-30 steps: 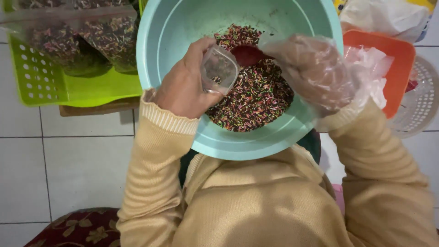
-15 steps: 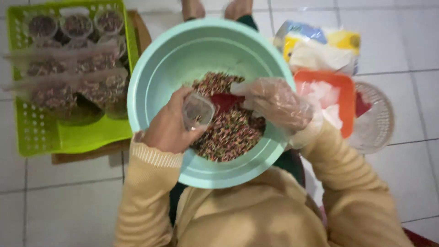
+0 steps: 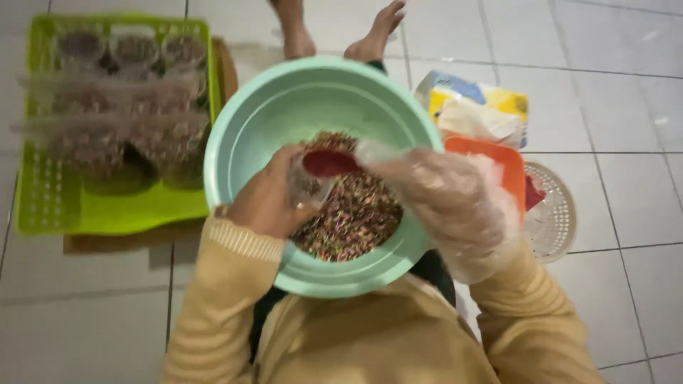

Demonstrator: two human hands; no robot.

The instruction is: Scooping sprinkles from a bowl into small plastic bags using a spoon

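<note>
my left hand (image 3: 267,203) is wrapped around a small clear cup (image 3: 307,186), held over the big mint bowl (image 3: 245,153) in my lap. my right hand (image 3: 445,206), in a thin plastic glove, is pinching a red spoon (image 3: 329,163) right at the cup's mouth. the cup looks partly filled, i think. lots of colourful sprinkles (image 3: 356,217) sit in the bowl. filled cups (image 3: 128,92) already wait in the green basket (image 3: 43,206) on the floor, beside an orange tub (image 3: 498,160).

left hand (image 3: 267,199) curled, right hand (image 3: 445,203) gloved, gripping
</note>
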